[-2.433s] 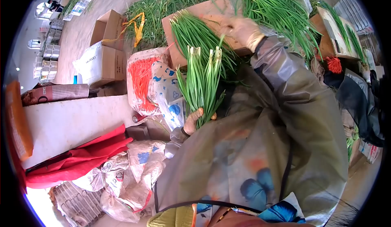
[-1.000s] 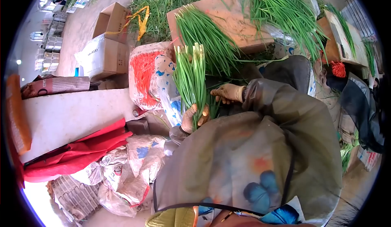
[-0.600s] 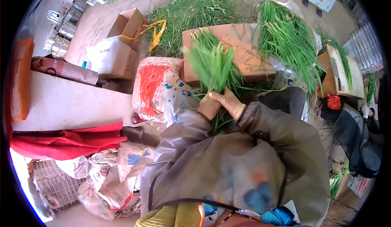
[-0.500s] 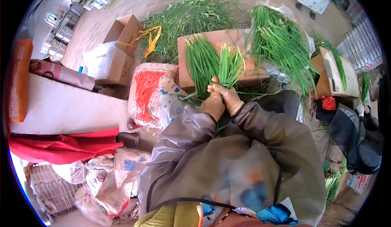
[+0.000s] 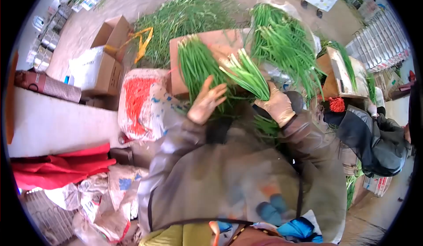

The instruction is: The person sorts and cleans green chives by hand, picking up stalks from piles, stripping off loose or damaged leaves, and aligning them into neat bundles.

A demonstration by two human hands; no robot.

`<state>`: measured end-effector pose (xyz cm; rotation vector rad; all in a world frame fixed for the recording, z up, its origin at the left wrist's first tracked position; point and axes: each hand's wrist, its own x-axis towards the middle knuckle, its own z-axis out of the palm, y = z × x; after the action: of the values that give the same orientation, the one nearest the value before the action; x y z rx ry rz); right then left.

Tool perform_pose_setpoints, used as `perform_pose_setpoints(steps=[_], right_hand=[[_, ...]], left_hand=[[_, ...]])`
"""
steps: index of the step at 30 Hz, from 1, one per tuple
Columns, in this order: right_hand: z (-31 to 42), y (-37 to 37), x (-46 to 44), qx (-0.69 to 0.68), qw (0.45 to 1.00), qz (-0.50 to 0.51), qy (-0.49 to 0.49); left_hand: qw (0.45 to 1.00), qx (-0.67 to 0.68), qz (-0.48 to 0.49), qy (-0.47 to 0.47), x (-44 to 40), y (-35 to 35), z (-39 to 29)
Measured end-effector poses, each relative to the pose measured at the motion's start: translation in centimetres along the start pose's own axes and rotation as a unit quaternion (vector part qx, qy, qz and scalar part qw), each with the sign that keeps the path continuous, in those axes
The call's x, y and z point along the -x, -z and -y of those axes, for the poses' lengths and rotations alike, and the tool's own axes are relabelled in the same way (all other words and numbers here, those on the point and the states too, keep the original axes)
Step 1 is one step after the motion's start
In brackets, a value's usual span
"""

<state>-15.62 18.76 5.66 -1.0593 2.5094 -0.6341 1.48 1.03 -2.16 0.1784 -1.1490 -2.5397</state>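
My right hand (image 5: 277,106), in a thin pale glove, grips a bunch of chives (image 5: 247,75) near its leafy part, the pale stem ends pointing up and left. My left hand (image 5: 207,100), gloved too, is held up with fingers spread and nothing in it. Just beyond it a larger bunch of chives (image 5: 196,63) lies on a flat cardboard box (image 5: 229,38). To the right, a big heap of chives (image 5: 282,43) rests on plastic sheeting. A bundle of red ties (image 5: 136,105) lies on a white sack (image 5: 152,129) at my left.
Loose green leaves (image 5: 185,16) cover the floor beyond the box. An open carton (image 5: 103,69) with a yellow strap (image 5: 142,45) stands at left, beside a white surface (image 5: 53,122) and a red cloth (image 5: 66,164). A person in dark clothes (image 5: 370,140) sits at right.
My hands were together around the smaller bunch. Now the left has let go and moved left with fingers spread, while the right carries the bunch right, tilted leftward. The view has shifted right.
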Motion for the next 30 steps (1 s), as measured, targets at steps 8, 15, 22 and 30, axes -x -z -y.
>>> perform_pose_setpoints(steps=[8, 15, 22, 30], right_hand=[[-1.5, -6.5, 2.4, -0.33, 0.937, 0.062, 0.098], [-1.1, -8.1, 1.3, -0.174, 0.974, 0.034, 0.142], [8.3, -0.2, -9.2, -0.053, 0.879, -0.075, 0.467], [7.1, -0.5, -10.7, -0.212, 0.927, 0.181, 0.251]], left_hand=[[0.967, 0.251, 0.011, 0.049, -4.6, 1.7, 3.8], [0.973, 0.224, 0.04, 0.038, -3.9, 1.2, 3.6], [0.977, 0.164, 0.059, 0.123, -4.2, -2.0, 2.1], [0.983, 0.153, 0.057, 0.078, -3.6, -0.7, 3.1]])
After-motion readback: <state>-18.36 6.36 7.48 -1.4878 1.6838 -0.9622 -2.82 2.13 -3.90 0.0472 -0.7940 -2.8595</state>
